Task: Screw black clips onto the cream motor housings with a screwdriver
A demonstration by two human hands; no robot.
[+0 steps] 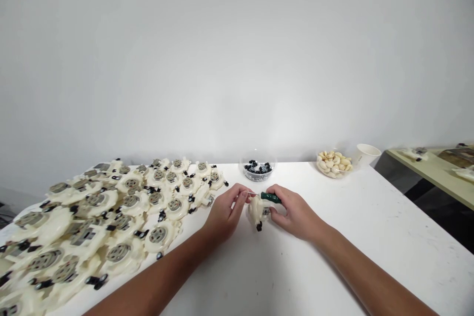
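Note:
My right hand (294,210) is closed around the green handle of a screwdriver (271,198), whose thin metal shaft points left. My left hand (226,211) is closed in a pinch at the shaft's far end; whatever sits between the fingertips is too small to make out. Just below the screwdriver, between both hands, is a cream plastic motor housing (255,211) with a black piece at its lower end. My right thumb is close to its grey motor side, and I cannot tell whether it touches.
Many similar cream housings (177,207) with grey motors and black fittings cover the white table's left side. At the back stand a clear bowl of black parts and screws (258,170), a bowl of cream pieces (334,164) and a white cup (366,154). Another table (435,173) is at right.

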